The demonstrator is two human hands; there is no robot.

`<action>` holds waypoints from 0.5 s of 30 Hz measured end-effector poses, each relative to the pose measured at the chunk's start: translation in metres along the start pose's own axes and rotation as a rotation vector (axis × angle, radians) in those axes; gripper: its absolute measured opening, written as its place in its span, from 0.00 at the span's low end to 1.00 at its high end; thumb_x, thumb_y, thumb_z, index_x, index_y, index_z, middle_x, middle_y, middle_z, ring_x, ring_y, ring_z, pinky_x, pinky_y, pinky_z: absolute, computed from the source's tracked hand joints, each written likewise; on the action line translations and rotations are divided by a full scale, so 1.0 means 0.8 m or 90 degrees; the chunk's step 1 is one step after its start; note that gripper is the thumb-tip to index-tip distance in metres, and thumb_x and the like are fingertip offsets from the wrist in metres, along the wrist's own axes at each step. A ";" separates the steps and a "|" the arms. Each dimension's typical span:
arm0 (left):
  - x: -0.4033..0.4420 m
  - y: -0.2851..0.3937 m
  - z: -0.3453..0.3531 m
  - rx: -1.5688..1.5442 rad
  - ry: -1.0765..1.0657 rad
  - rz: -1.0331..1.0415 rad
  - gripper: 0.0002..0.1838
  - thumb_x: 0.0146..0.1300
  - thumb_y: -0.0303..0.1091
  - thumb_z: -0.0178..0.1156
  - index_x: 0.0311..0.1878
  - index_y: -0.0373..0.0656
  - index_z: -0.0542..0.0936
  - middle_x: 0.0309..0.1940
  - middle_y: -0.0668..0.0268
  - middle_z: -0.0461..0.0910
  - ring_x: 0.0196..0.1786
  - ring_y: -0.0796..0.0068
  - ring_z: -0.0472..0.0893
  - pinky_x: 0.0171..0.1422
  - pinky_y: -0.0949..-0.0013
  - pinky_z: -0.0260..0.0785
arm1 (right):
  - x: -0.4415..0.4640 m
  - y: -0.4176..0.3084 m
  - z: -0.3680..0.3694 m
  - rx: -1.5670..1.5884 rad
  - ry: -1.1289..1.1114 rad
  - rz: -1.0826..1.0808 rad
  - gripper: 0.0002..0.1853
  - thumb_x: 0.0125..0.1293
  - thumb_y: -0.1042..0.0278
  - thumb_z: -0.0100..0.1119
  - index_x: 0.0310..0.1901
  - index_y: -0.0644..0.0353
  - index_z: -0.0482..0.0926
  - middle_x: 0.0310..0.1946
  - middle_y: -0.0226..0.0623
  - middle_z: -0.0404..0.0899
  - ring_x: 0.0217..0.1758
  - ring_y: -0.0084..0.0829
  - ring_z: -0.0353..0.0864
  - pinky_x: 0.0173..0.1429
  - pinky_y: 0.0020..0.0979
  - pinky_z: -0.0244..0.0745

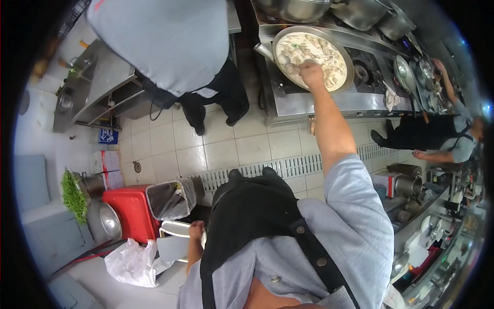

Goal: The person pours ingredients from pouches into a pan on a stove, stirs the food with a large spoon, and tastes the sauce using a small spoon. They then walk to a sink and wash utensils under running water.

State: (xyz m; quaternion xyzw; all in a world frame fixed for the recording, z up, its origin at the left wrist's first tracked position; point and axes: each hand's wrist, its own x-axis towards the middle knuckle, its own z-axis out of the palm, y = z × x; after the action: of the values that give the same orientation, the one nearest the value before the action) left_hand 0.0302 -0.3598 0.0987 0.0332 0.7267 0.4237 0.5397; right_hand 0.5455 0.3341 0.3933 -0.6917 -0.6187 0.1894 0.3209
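- Black apron (252,206) over a grey shirt (350,201), closest to the camera, with the pan (349,67) out ahead of it.
- Left hand (196,230) is low and well back from the pan, at the edge of a white tub (176,226). Can't tell whether it's gripping or just resting there.
- White bag (134,262) sits beside that tub, further from the pan. Red bin (128,211) and a lined trash bin (170,201) are next to each other, also back and left of the pan.
- Greens (74,195) and a steel bowl (109,221) are over past the red bin, so way left of the pan.
- Slotted drain (298,167) runs across the tiles, on the near side of the pan.
- Right hand (312,74) is well apart from the left one, reaching over the pan with fingers curled shut around what looks like a ladle (292,69), its end down in the food.
- Pan's on the stove (298,104), full of creamy white sauce (329,51) with chunks and a bit of green. Its handle sticks out left.
- Rag (391,98) hangs at the stove front, right of the pan. Big pots (296,10) are just behind it.
- One person (170,46) stands left of the pan; another (432,134) is far right, arm out toward smaller pans (404,72).
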 end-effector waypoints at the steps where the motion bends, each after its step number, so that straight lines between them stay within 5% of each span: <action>1: -0.009 -0.009 -0.002 -0.086 -0.115 -0.115 0.07 0.66 0.30 0.65 0.45 0.42 0.81 0.39 0.62 0.85 0.39 0.68 0.85 0.42 0.66 0.78 | -0.002 -0.001 -0.007 0.036 0.007 0.026 0.15 0.57 0.70 0.61 0.44 0.58 0.90 0.39 0.46 0.89 0.46 0.40 0.88 0.55 0.36 0.80; 6: -0.045 -0.037 0.064 0.532 -0.050 0.166 0.07 0.66 0.29 0.64 0.45 0.40 0.82 0.37 0.64 0.85 0.40 0.71 0.84 0.46 0.66 0.77 | -0.018 0.020 -0.039 0.213 -0.042 0.054 0.16 0.56 0.72 0.63 0.47 0.64 0.89 0.38 0.42 0.90 0.42 0.33 0.87 0.53 0.31 0.79; 12: -0.072 0.027 0.194 0.304 -0.005 0.029 0.08 0.66 0.33 0.64 0.44 0.39 0.84 0.30 0.70 0.82 0.34 0.79 0.78 0.40 0.72 0.70 | -0.008 0.054 -0.067 0.370 -0.081 0.092 0.15 0.62 0.71 0.60 0.49 0.62 0.88 0.33 0.33 0.86 0.29 0.22 0.76 0.35 0.26 0.73; 15: -0.075 0.061 0.241 0.281 -0.050 0.085 0.09 0.65 0.34 0.64 0.43 0.40 0.84 0.29 0.72 0.81 0.31 0.81 0.75 0.37 0.74 0.67 | -0.016 0.042 -0.111 0.414 -0.081 0.102 0.14 0.65 0.70 0.59 0.50 0.60 0.87 0.31 0.29 0.84 0.25 0.17 0.69 0.30 0.23 0.66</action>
State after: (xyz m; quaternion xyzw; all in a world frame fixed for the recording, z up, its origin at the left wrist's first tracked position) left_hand 0.1921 -0.2470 0.1641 0.2148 0.7761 0.2878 0.5183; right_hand 0.6265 0.3018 0.4334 -0.5866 -0.4883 0.4442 0.4693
